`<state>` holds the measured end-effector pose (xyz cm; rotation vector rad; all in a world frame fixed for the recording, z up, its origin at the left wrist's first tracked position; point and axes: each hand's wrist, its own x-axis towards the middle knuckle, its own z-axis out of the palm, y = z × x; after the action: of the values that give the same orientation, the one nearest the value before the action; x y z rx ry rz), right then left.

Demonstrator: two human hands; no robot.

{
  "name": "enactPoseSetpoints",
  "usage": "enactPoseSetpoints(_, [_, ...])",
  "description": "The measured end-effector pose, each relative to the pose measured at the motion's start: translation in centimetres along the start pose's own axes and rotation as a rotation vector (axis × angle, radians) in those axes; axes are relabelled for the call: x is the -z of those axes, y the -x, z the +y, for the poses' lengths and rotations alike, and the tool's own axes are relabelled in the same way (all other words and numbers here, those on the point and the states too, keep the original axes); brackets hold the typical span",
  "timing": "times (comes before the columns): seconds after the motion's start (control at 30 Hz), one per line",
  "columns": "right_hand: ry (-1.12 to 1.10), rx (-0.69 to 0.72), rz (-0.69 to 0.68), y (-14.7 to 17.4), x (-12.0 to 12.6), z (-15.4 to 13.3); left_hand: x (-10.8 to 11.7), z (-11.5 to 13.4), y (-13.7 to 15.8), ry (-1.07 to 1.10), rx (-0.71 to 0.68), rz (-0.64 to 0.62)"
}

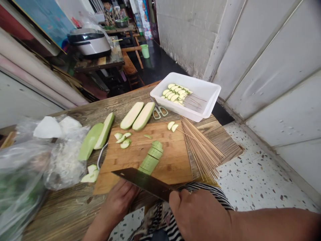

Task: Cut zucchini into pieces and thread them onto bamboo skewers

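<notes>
My right hand (198, 211) is wrapped round the handle of a cleaver (147, 184), whose dark blade slants up to the left over the wooden cutting board (173, 160). Beneath the blade lies a zucchini half (151, 157), green side up, its far part cut crosswise into pieces. At its near end, my left hand (120, 197) has curled fingers against the zucchini; the blade partly hides the fingertips. Two zucchini halves (136, 115) rest cut side up at the board's far edge. Small zucchini slices (122, 139) are at the left, and two more slices (172, 126) sit on a skewer at the right.
A white plastic tray (210, 97) holds skewered zucchini slices. Scissors (159, 112) and a fan of bamboo skewers (200, 147) lie nearby. Left are more zucchini pieces (96, 135) and plastic bags (65, 167). Another person (112, 13) sits at a far table.
</notes>
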<state>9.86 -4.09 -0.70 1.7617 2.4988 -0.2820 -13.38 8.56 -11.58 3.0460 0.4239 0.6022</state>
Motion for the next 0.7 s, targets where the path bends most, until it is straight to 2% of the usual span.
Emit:
enactPoseSetpoints(0.2, [-0.061,0.054,-0.033,-0.4,0.7,0.7,-0.8,-0.4,1.0,-0.011,-0.008,-0.005])
enactPoseSetpoints(0.37, [-0.078,0.108,-0.190,-1.1,1.2,1.4,-0.6,-0.3,0.7,-0.014,-0.001,0.003])
enactPoseSetpoints(0.5, [-0.049,0.060,-0.236,-1.4,1.0,1.3,-0.3,0.0,0.2,-0.030,0.017,0.000])
enactPoseSetpoints(0.6, [-0.045,0.028,-0.188,-1.3,0.5,1.2,0.3,0.2,-0.2,-0.076,0.036,-0.074])
enactPoseSetpoints(0.7, [-0.052,0.040,-0.152,-1.0,0.1,1.3,1.5,0.3,-0.8,-0.118,-0.017,-0.200])
